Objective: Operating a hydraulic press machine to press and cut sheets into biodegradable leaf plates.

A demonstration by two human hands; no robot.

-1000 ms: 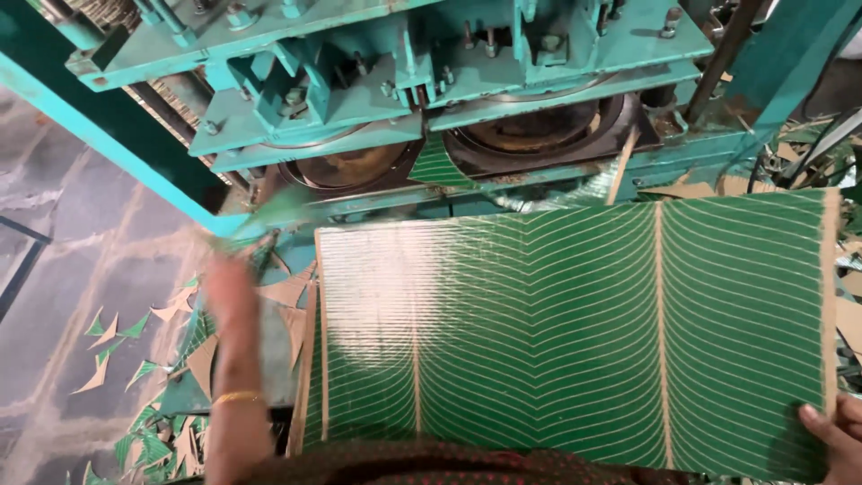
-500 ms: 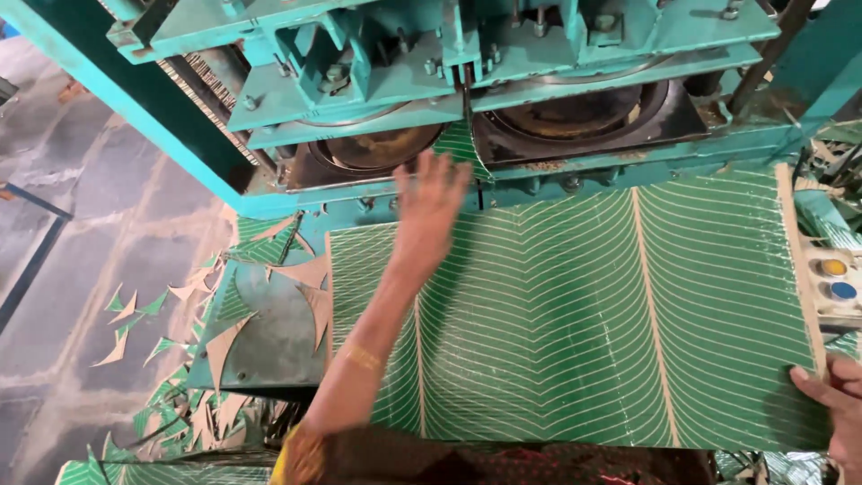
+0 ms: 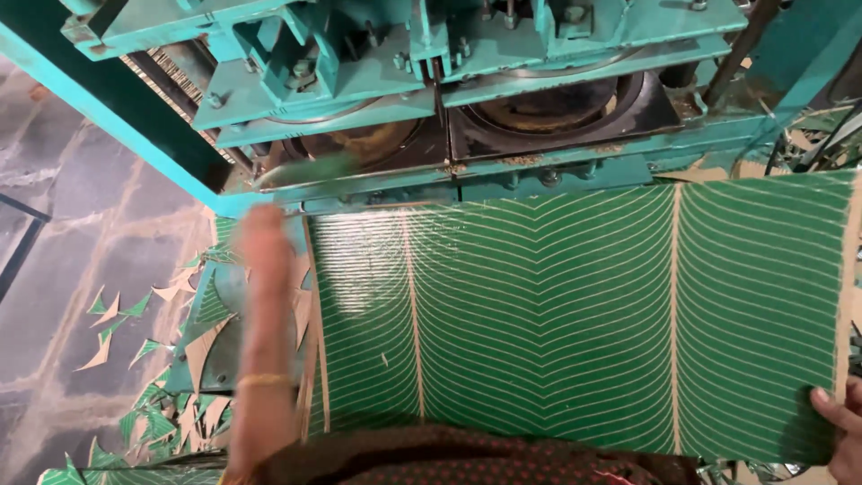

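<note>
A wide green sheet printed with pale leaf veins lies in front of me, its far edge at the mouth of a teal press. My right hand pinches the sheet's near right corner. My left hand is motion-blurred beside the sheet's far left corner, with a gold bangle on the wrist. A blurred green streak hangs just above the fingers, and I cannot tell whether the hand holds it. Two round dark dies sit side by side in the press.
Green and tan triangular offcuts litter the stone floor and a metal plate on the left. A slanted teal frame beam runs along the upper left. More scraps lie at the far right.
My left hand has drawn back from the left die to the sheet's left edge. The sheet sits further right in view. My right hand keeps its hold on the corner.
</note>
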